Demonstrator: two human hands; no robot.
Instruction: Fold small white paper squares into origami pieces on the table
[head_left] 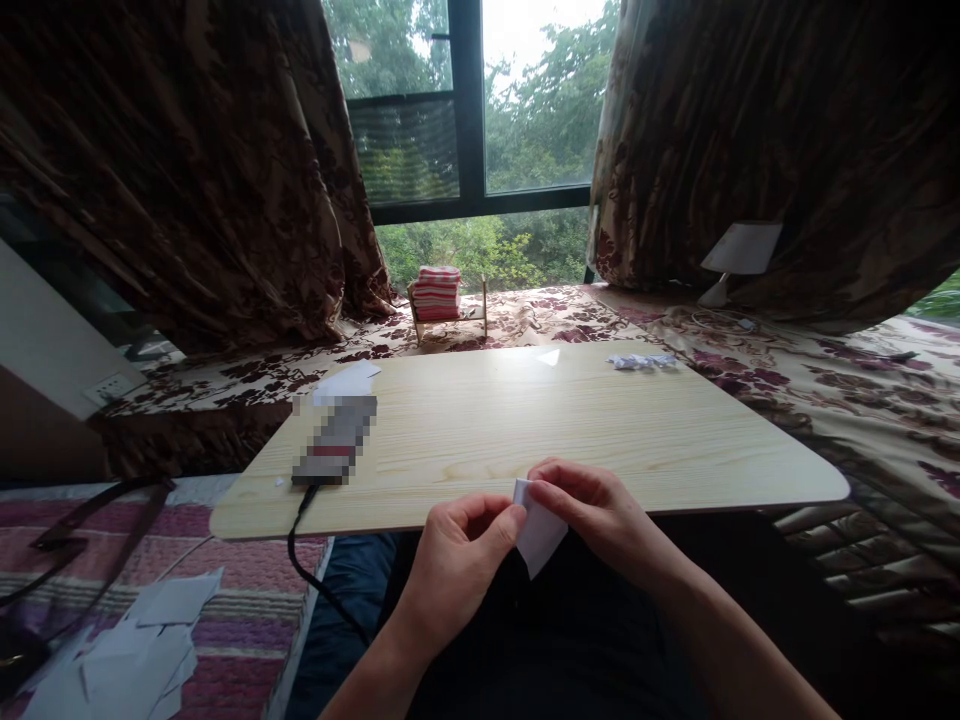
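A small white piece of paper (541, 540) is held between my two hands, just past the near edge of the wooden table (480, 430). My left hand (469, 540) pinches its upper left edge between thumb and fingers. On the other side, my right hand (589, 505) grips the top of the paper with thumb and forefinger. The paper looks folded along its top and hangs down over my dark clothes. Part of it is hidden behind my fingers.
On the table's left lie a blurred phone-like device (334, 440) with a black cable (300, 560) and white paper sheets (346, 382). Small crumpled white pieces (641, 362) lie at the far right. More paper (139, 650) covers the striped bedding. A lamp (742, 250) stands behind.
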